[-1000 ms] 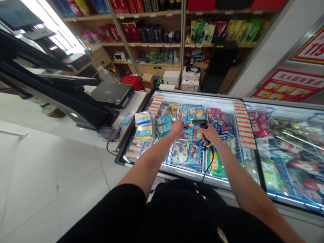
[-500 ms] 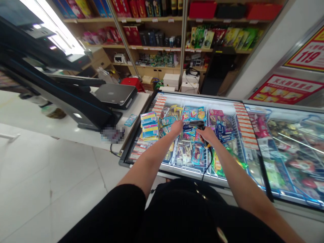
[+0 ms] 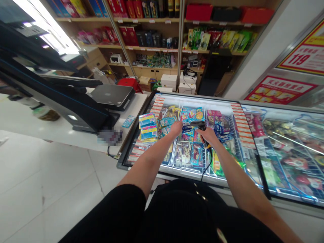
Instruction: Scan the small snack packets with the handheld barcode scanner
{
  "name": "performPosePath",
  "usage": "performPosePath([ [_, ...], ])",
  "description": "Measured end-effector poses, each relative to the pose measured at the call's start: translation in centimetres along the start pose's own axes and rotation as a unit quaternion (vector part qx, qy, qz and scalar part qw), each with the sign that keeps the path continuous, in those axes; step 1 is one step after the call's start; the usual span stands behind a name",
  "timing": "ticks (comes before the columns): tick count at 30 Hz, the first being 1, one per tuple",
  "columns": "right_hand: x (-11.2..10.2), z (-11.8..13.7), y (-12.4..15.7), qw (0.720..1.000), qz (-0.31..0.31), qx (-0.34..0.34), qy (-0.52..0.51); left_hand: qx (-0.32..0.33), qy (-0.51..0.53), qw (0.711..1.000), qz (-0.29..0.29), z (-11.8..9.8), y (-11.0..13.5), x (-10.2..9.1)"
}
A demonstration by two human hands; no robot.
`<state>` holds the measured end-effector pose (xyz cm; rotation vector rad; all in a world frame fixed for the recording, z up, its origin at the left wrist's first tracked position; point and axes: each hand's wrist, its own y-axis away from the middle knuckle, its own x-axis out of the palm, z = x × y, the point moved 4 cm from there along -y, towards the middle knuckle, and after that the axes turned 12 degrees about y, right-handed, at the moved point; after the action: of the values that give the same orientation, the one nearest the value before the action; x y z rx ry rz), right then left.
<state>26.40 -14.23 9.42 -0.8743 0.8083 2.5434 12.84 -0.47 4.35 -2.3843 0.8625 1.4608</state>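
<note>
My left hand (image 3: 176, 129) is closed, apparently on the end of a small blue packet (image 3: 186, 129) marked HALLS; the fingertips are hard to make out. In my right hand (image 3: 209, 134) is a black handheld barcode scanner (image 3: 198, 124), its head pointing left toward the packet and its cord hanging down. Both hands are over the glass top of a chest freezer (image 3: 215, 181). More blue HALLS packets (image 3: 224, 137) lie right of the scanner. A stack of blue and yellow packets (image 3: 149, 131) sits to the left of my left hand.
A counter (image 3: 138, 106) at left bears a black monitor stand (image 3: 84, 118), a dark flat device (image 3: 112, 94) and a blue patterned card-like item (image 3: 128, 121). Shelves (image 3: 154, 21) with boxed goods stand behind. A second freezer section (image 3: 291, 148) continues to the right.
The view has shifted slightly, so the surroundings sit a little further left. Both hands keep nearly the same pose, with the scanner and packet still facing each other.
</note>
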Motion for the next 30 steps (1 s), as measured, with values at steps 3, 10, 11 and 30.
performPosePath([
  [3,-0.9,-0.5,0.0,1.0,-0.013,0.006,-0.009,0.0,-0.006,1.0,0.012,-0.5,-0.2,0.6],
  [10,-3.2,-2.8,-0.4,0.999,-0.033,0.025,-0.023,-0.022,-0.035,0.999,0.026,-1.2,-0.4,2.0],
  [11,-3.5,-3.1,-0.4,0.999,-0.036,0.031,-0.028,-0.022,-0.039,0.999,0.022,-1.4,-0.4,2.1],
  [30,-6.6,-7.2,-1.6,0.997,-0.021,0.051,-0.045,0.105,0.028,0.978,0.179,-9.5,1.8,11.6],
])
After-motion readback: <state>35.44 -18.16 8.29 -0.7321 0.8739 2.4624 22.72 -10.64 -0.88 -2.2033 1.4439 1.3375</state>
